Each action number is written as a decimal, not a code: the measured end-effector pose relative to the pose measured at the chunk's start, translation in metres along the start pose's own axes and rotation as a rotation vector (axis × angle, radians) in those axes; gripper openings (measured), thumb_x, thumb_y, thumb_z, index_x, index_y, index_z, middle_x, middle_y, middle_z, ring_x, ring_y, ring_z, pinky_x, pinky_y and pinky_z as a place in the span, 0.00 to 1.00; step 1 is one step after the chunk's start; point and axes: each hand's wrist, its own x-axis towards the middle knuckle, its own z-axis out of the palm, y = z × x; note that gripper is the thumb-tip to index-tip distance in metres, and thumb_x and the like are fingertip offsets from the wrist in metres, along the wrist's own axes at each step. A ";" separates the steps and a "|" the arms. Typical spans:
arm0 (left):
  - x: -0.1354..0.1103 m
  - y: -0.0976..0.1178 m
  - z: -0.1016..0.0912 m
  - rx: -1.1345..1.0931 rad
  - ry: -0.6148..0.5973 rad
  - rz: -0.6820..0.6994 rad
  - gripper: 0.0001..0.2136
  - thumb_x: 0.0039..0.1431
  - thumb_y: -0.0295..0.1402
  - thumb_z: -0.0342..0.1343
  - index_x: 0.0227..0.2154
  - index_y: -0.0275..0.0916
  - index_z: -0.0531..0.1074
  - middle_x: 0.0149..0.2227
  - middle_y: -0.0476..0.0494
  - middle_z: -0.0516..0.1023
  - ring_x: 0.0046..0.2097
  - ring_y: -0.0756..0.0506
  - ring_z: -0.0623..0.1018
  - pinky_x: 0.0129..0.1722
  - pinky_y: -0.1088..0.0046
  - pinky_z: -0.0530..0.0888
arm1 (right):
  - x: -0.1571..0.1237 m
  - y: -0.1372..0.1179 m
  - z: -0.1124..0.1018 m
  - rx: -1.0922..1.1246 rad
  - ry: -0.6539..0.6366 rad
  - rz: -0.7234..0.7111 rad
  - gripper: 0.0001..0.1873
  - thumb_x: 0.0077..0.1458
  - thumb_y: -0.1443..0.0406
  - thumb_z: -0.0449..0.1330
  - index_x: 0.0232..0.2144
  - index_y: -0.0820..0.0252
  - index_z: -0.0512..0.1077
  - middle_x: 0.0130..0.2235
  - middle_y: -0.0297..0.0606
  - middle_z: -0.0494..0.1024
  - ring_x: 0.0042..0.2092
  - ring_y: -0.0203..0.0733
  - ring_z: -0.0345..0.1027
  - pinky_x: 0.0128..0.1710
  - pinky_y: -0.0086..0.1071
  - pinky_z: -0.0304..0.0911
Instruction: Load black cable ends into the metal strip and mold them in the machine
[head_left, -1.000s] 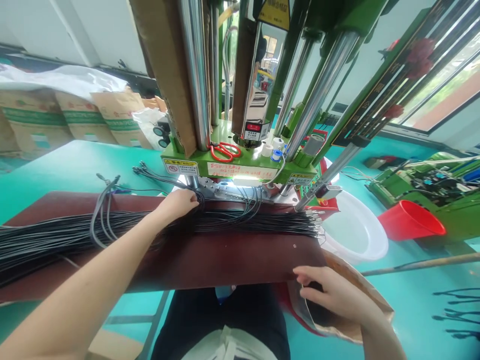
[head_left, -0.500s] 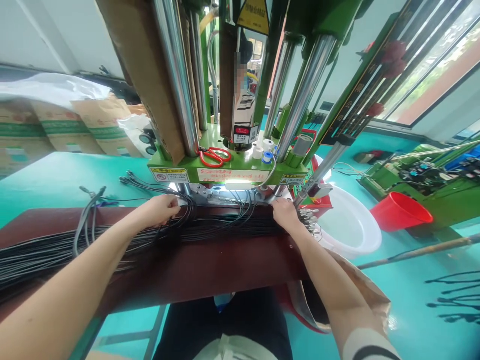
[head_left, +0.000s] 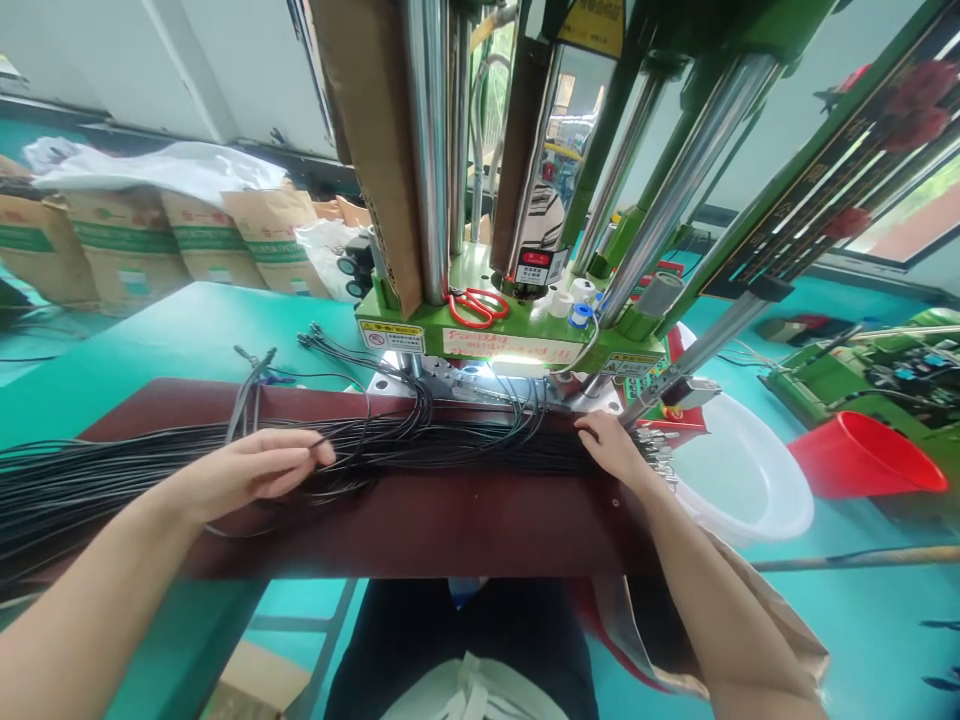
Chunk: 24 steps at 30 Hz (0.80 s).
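A thick bundle of thin black cables (head_left: pixel 465 450) lies lengthwise across a dark red-brown board (head_left: pixel 450 520) in front of me. My left hand (head_left: pixel 251 470) rests on the bundle left of centre, fingers pinched on a few black cables. My right hand (head_left: pixel 611 445) lies on the bundle's right end, fingers curled over the cables beside their metal connector tips (head_left: pixel 656 450). Several cable loops run up under the green moulding machine (head_left: pixel 510 340) just behind the board.
Red scissors (head_left: pixel 476 305) and small tape rolls (head_left: pixel 570 300) sit on the machine's green base between chrome columns. A white basin (head_left: pixel 750 480) and a red bucket (head_left: pixel 862 460) stand at the right. Paper sacks (head_left: pixel 150 250) line the far left. A brown bag (head_left: pixel 780 620) hangs by my right forearm.
My left hand has drawn back leftward from the machine, pulling a few cables along the bundle. My right hand came up from the brown bag to the bundle's right end.
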 end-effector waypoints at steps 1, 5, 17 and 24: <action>-0.004 -0.002 -0.002 0.060 -0.063 0.017 0.17 0.46 0.45 0.50 0.30 0.35 0.73 0.15 0.51 0.61 0.21 0.53 0.59 0.24 0.76 0.58 | -0.001 -0.002 -0.001 -0.010 0.001 0.017 0.11 0.52 0.70 0.50 0.34 0.63 0.72 0.36 0.41 0.73 0.41 0.42 0.65 0.46 0.35 0.58; -0.015 0.003 -0.012 0.259 -0.327 0.102 0.19 0.44 0.48 0.52 0.21 0.35 0.74 0.27 0.43 0.73 0.32 0.46 0.68 0.37 0.72 0.66 | -0.009 -0.035 -0.009 -0.044 0.113 -0.017 0.12 0.53 0.71 0.49 0.34 0.64 0.72 0.35 0.42 0.75 0.40 0.44 0.67 0.44 0.37 0.59; -0.027 0.027 -0.006 0.265 -0.129 0.085 0.17 0.55 0.41 0.42 0.33 0.34 0.70 0.23 0.53 0.71 0.24 0.57 0.61 0.26 0.84 0.58 | 0.077 -0.215 0.041 -0.062 0.116 -0.444 0.15 0.55 0.69 0.51 0.45 0.60 0.67 0.40 0.42 0.70 0.41 0.43 0.63 0.38 0.34 0.62; -0.043 0.012 -0.006 0.155 -0.110 0.081 0.13 0.51 0.41 0.46 0.34 0.36 0.65 0.28 0.52 0.75 0.26 0.56 0.66 0.29 0.81 0.62 | 0.087 -0.265 0.038 0.008 0.255 -0.638 0.12 0.59 0.69 0.46 0.31 0.62 0.70 0.34 0.38 0.71 0.37 0.39 0.63 0.37 0.32 0.58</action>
